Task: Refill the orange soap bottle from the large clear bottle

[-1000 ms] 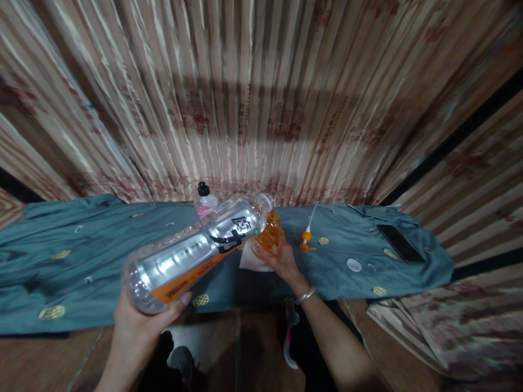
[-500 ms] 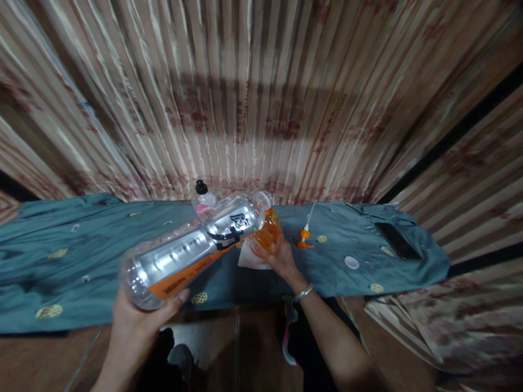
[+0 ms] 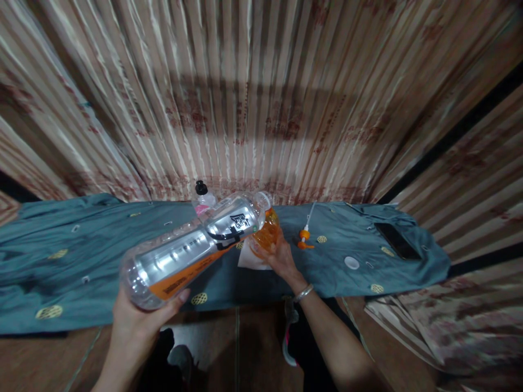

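My left hand is closed around the base of a large clear plastic bottle with a silver and orange label. That bottle is tilted, its neck up against the mouth of an orange bottle. Around the orange bottle's side my right hand is wrapped. Under the orange bottle lies a white tissue. I cannot make out any liquid moving between the two mouths. To the right, an orange pump top with its thin tube rests on the cloth.
A clear bottle with a black cap stands behind the large bottle. A white round cap and a black phone lie right on the teal cloth. A pleated curtain hangs behind.
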### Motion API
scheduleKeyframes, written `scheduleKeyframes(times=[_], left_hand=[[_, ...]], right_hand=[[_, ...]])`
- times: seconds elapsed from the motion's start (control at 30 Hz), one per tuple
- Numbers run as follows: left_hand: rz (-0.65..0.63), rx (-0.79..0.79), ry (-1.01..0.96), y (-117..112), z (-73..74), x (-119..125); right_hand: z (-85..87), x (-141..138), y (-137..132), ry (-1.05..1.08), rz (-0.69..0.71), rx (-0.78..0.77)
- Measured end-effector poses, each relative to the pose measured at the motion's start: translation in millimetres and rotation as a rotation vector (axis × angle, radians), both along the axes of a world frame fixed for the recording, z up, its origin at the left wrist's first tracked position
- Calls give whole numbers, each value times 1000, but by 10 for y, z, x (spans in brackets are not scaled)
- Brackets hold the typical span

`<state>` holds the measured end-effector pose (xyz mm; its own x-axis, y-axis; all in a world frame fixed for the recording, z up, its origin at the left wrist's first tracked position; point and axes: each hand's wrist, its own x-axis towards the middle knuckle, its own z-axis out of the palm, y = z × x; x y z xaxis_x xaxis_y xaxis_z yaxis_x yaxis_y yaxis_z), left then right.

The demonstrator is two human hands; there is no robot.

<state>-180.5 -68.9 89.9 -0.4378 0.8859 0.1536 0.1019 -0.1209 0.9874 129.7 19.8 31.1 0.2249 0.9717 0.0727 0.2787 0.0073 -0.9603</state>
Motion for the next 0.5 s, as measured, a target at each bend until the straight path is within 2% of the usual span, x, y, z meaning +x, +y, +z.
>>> scheduleKeyframes(times=[0.13,0.5], left_hand=[[8,-50,-41,-12,14,-10],[-11,-40,-46,-7,-10,-23]], right_hand=[[3,-14,2,-28,-12,7],[21,-18,-3,-22,-5,17]])
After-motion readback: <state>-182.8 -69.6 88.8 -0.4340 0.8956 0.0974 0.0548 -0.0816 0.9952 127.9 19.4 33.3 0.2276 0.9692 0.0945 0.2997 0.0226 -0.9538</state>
